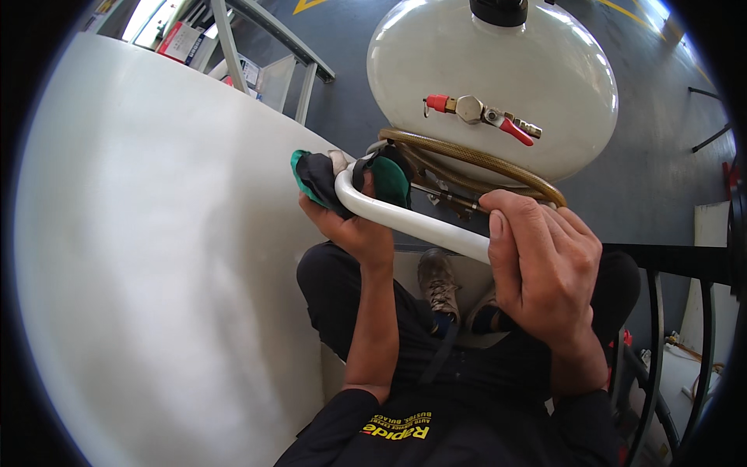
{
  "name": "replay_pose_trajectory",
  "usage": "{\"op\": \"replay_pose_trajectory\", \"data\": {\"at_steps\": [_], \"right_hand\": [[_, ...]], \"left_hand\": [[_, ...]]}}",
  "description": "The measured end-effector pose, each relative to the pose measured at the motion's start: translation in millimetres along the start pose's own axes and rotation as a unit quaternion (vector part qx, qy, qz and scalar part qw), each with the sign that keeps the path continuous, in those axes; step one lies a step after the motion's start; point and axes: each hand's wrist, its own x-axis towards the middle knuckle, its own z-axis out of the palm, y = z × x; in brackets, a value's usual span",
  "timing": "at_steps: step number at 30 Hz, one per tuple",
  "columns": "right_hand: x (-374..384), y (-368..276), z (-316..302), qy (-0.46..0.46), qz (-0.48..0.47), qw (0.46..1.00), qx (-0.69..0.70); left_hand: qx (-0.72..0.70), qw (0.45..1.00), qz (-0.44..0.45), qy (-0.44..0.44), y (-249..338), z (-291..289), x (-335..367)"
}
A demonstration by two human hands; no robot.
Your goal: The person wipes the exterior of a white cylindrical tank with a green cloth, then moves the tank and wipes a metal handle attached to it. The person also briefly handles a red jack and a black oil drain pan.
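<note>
A bent white tube (420, 226) runs across in front of me, with its curved end at the left. My left hand (350, 229) is closed around a black and green cloth (315, 175), bunched at the bend. Part of the cloth shows on the far side of the tube, so it seems to pass around it. My right hand (548, 261) grips the tube's right part, thumb and fingers pressed together. The tube's end is hidden under that hand. Just beyond the fingers, a thin metal fitting (459, 204) lies close to a brown braided hose (475, 156).
A rounded white tank (490, 70) stands ahead, bearing a brass valve with a red lever (516, 131). At left is a large white curved surface (156, 233). Metal shelving (272, 35) with boxes stands at far left; black bars (704, 350) rise at right.
</note>
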Motion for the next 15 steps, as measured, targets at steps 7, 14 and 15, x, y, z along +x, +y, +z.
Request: {"op": "replay_pose_trajectory", "data": {"at_steps": [7,14,15], "right_hand": [[3,-3,-2,-0.004,0.002,1.000,-0.004],[3,-2,-4,-0.022,0.009,1.000,-0.004],[4,-2,-6,-0.033,0.014,0.999,-0.006]], "left_hand": [[-0.037,0.976,-0.187,-0.109,-25,30,1],[0.016,0.996,0.081,0.014,-16,-8,-8],[0.002,0.997,0.074,0.028,-13,-4,-9]]}}
